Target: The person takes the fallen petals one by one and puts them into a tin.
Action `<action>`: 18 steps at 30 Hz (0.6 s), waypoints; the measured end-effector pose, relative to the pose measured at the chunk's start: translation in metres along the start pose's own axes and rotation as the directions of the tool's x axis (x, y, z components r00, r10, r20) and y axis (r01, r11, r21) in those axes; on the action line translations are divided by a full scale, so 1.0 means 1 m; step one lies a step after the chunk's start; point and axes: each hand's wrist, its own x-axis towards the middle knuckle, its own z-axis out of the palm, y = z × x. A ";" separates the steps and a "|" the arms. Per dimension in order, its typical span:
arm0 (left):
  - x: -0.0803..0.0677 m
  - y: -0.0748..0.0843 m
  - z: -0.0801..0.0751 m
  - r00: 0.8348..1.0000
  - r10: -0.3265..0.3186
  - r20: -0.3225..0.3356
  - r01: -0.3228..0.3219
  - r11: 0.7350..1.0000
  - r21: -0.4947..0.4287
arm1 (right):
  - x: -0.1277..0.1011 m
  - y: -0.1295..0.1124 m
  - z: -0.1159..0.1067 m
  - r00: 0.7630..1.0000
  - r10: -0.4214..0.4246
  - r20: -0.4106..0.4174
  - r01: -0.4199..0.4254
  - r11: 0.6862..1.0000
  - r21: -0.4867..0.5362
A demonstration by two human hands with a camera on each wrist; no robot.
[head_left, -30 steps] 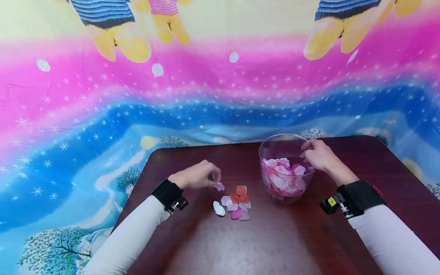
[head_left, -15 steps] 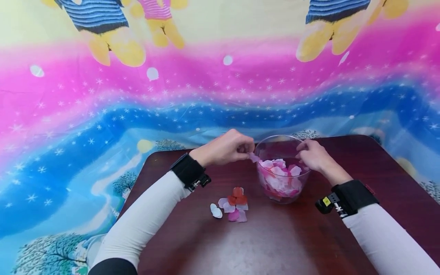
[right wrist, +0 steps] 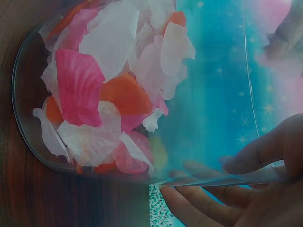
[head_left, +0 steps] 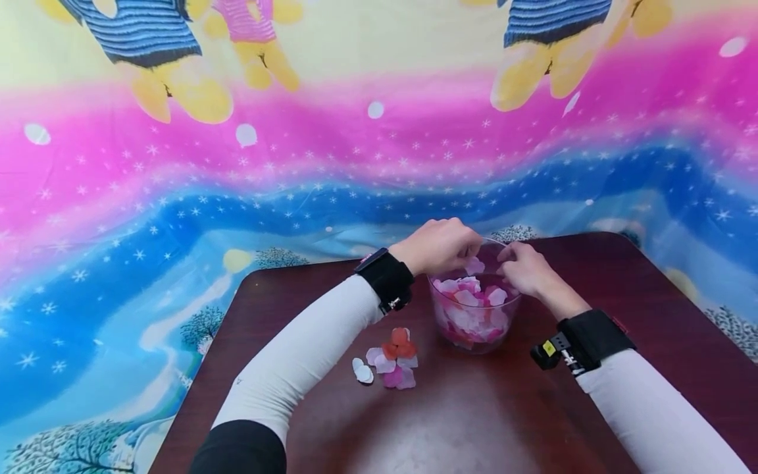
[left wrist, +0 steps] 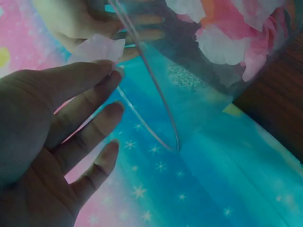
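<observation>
Right now my left hand (head_left: 441, 245) hovers over the mouth of the clear bowl (head_left: 474, 329), with a pale pink petal (head_left: 474, 266) pinched between thumb and forefinger; from the left wrist view the petal (left wrist: 97, 47) sits at my fingertips while the other fingers (left wrist: 90, 127) hang loose and nearly straight below it, so only the tips do the holding. I keep it right above the opening, inside the rim's line, so it would land on the heap of petals (head_left: 470, 303) already in the bowl and not on the desk (head_left: 474, 421). My right hand (head_left: 524, 268) rests on the far right edge of the bowl, thumb and fingers (right wrist: 255, 156) curled lightly over the thin rim to steady it, since so light a bowl would slide easily. The bowl stands upright on the desk, about a third full of pink, white and orange petals. A small cluster of loose petals (head_left: 391, 359) lies on the desk just left of the bowl, near my left sleeve (head_left: 296, 355), within easy reach.
</observation>
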 end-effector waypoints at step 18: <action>0.000 -0.003 0.002 0.999 -0.043 -0.021 0.042 0.999 -0.027 | 0.001 0.000 0.000 1.000 -0.013 -0.003 0.013 1.000 0.008</action>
